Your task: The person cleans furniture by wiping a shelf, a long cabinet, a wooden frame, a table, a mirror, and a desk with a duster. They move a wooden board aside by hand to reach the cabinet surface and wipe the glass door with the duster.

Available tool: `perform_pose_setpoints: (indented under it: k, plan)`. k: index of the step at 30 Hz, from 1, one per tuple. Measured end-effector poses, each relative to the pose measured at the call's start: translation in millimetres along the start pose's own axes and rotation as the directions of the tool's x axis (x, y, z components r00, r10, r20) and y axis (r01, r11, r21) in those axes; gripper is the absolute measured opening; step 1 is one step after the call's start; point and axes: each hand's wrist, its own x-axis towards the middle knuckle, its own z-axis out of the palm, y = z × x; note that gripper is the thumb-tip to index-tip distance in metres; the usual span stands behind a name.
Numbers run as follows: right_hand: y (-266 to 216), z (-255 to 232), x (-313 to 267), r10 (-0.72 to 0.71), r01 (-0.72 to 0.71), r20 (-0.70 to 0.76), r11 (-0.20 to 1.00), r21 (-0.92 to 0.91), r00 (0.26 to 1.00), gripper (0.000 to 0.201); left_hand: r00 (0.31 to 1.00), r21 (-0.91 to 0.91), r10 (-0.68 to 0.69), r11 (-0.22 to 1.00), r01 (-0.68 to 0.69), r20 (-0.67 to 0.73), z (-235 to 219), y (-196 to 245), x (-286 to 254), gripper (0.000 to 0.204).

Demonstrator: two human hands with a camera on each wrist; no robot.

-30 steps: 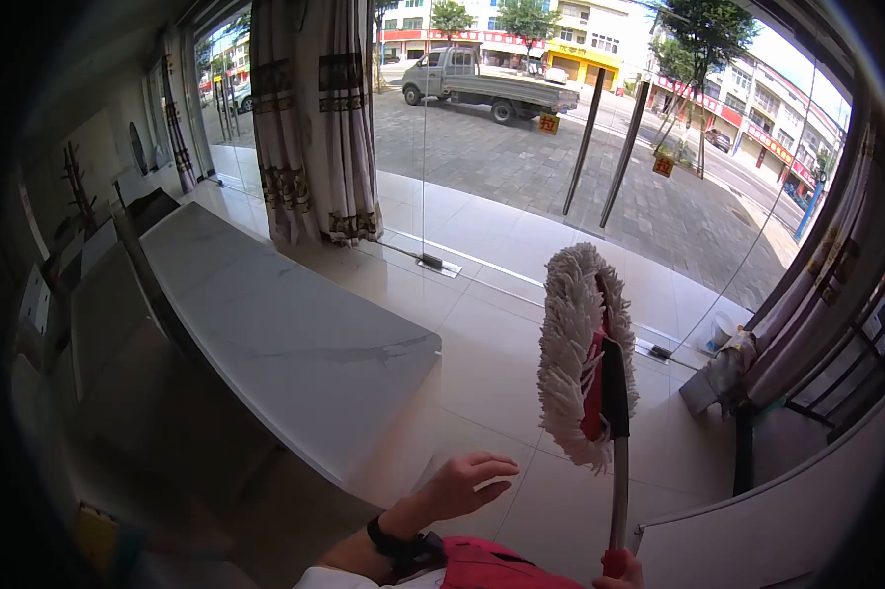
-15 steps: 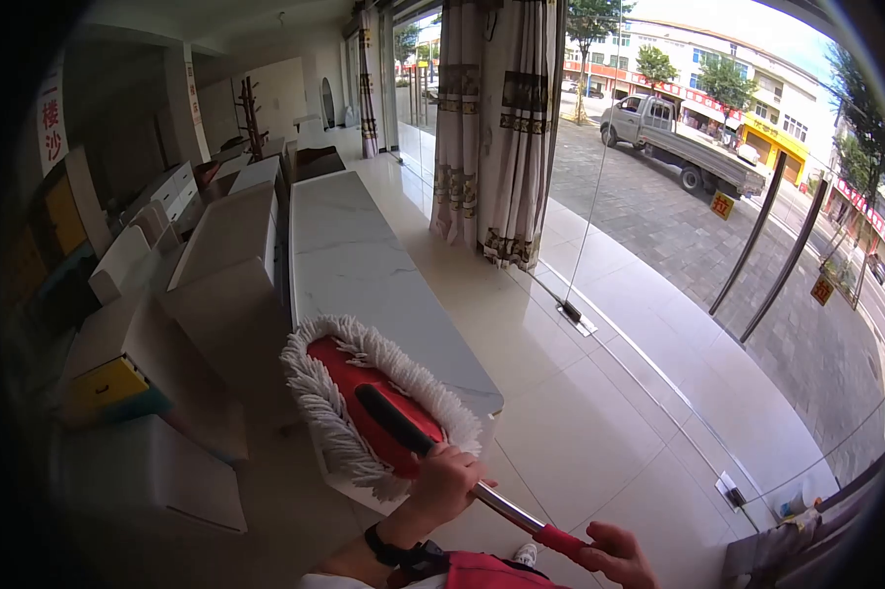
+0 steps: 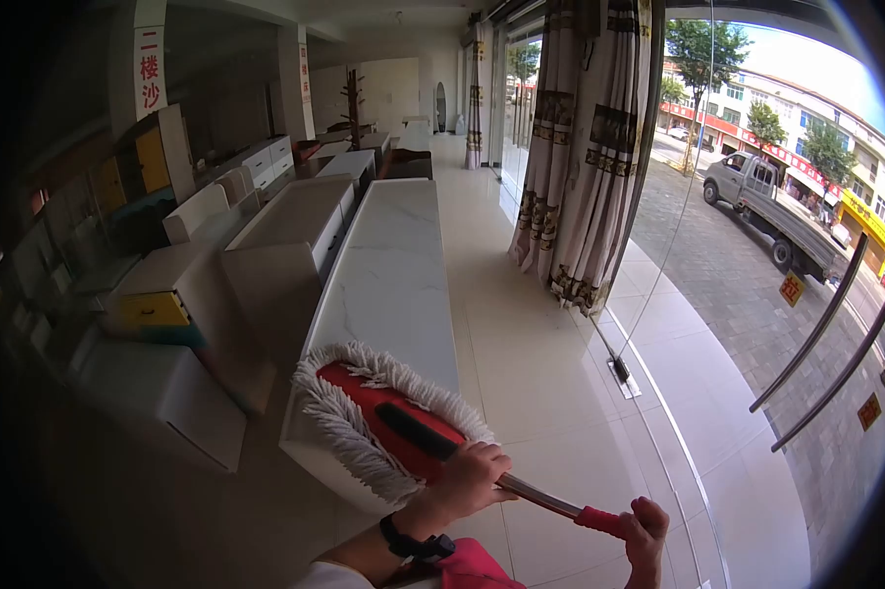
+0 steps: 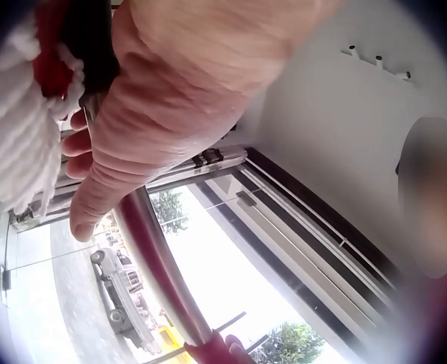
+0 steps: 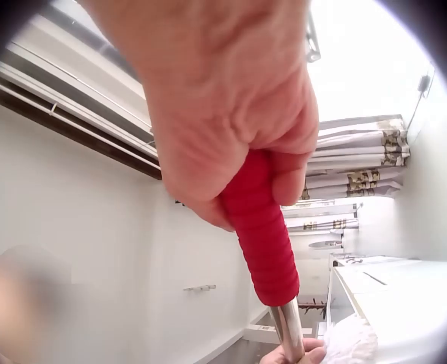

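A duster [image 3: 364, 393] with a red plate and a shaggy white fringe lies over the near end of a white marble-patterned tabletop [image 3: 393, 275]. My left hand [image 3: 472, 479] grips its metal pole just behind the black socket. In the left wrist view, the thumb of that left hand [image 4: 170, 91] lies along the pole, with the fingertips showing on its far side. At the pole's other end, my right hand [image 3: 646, 535] holds the red ridged grip [image 5: 263, 235]. The fingers of the right hand [image 5: 223, 98] wrap its end in the right wrist view.
Cabinets [image 3: 285, 226] and a box-shaped piece with a yellow drawer [image 3: 156, 309] crowd the left side. Patterned curtains [image 3: 599, 167] hang beside the glass front at right. Tiled floor [image 3: 521, 393] runs between table and glass. A truck [image 3: 771, 216] stands outside.
The duster has swung from upright at the right to slanting left over the table. My left hand, free a second ago, has taken hold of the pole. The head view has turned left.
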Motion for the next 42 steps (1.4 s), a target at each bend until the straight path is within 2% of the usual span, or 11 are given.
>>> perform_pose_setpoints:
  k: [5,11,13,16,21,27,30,33,39,41,42]
  plan:
    - [14.8,27.3,73.1,0.04,-0.038,0.157,0.999,-0.017,0.987,0.022,0.977,0.333,-0.207,0.925,0.181,0.044,7.0,-44.7,23.4,0.015]
    - [25.9,20.0,189.6,0.017,-0.011,0.256,1.0,-0.023,0.967,0.016,0.949,0.322,-0.302,0.893,0.314,-0.089,28.6,-65.5,81.8,0.016]
    - [17.4,22.8,223.7,0.092,-0.001,0.301,0.956,-0.292,0.949,0.025,0.935,0.307,-0.337,0.883,0.356,-0.115,33.3,-75.4,103.2,0.017]
    - [4.3,34.0,281.6,0.018,0.13,0.403,0.933,-0.336,0.915,0.013,0.93,0.304,-0.334,0.88,0.366,-0.151,36.1,-101.5,148.6,0.019]
    - [28.5,47.2,359.8,-0.158,0.201,0.238,0.964,-0.171,0.958,0.013,0.942,0.309,-0.233,0.902,0.303,-0.243,64.3,-177.8,236.1,0.024]
    - [80.1,107.3,449.8,-0.291,0.41,0.456,0.893,-0.186,0.841,0.009,0.921,0.349,-0.172,0.888,0.298,-0.349,65.7,-282.5,297.6,0.018]
    - [115.0,144.8,491.5,-0.366,0.541,0.631,0.835,-0.102,0.684,0.008,0.901,0.422,-0.216,0.826,0.374,-0.375,61.2,-324.6,301.3,0.012]
    - [108.6,187.2,518.4,-0.23,0.448,0.711,0.884,-0.134,0.665,0.032,0.875,0.479,-0.312,0.742,0.468,-0.371,64.0,-350.1,305.3,0.007]
    - [160.0,216.8,619.5,-0.058,0.266,0.739,0.95,-0.166,0.671,0.036,0.772,0.534,-0.532,0.565,0.629,-0.347,72.2,-384.4,340.4,0.003]
    - [140.7,229.0,642.6,0.025,0.298,0.827,0.926,-0.231,0.562,0.022,0.731,0.543,-0.552,0.5,0.675,-0.401,78.8,-390.4,352.9,0.003]
    - [184.2,220.7,676.8,-0.41,0.771,0.883,0.63,0.094,0.228,0.007,0.709,0.548,-0.558,0.463,0.697,-0.431,81.0,-393.5,355.1,0.004]
